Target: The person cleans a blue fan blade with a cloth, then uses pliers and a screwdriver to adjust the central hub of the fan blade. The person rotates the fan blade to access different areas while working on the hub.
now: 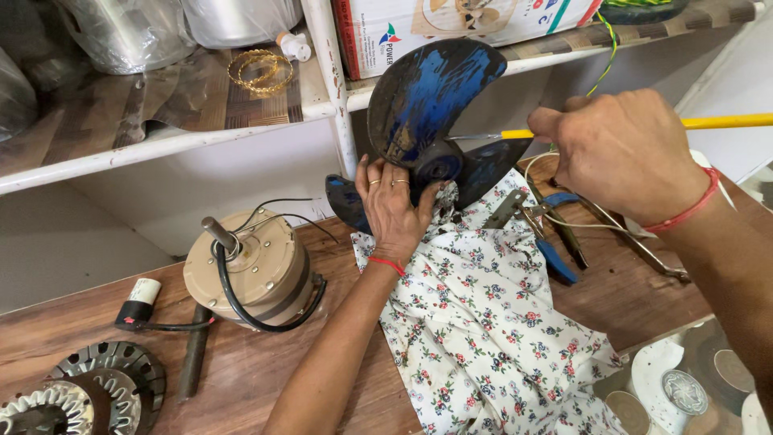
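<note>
The left hand [392, 211] is clamped on the hub of the blue fan blade [431, 105], held upright at 12 o'clock over a floral cloth [483, 322]. The right hand [624, 153] is closed on a yellow screwdriver [725, 122], tip at the hub. Best to keep the tip square and the blade steady. The motor [254, 270] sits at 9 o'clock on the wooden counter [266, 379], with pliers [555, 242] at 3 and a shelf [161, 105] above.

Beside the matt beige metal motor [256, 270], the worn blue plastic fan blade [435, 105] looks scuffed; soft flowered cloth [483, 322] covers grainy wood table [258, 379].
</note>
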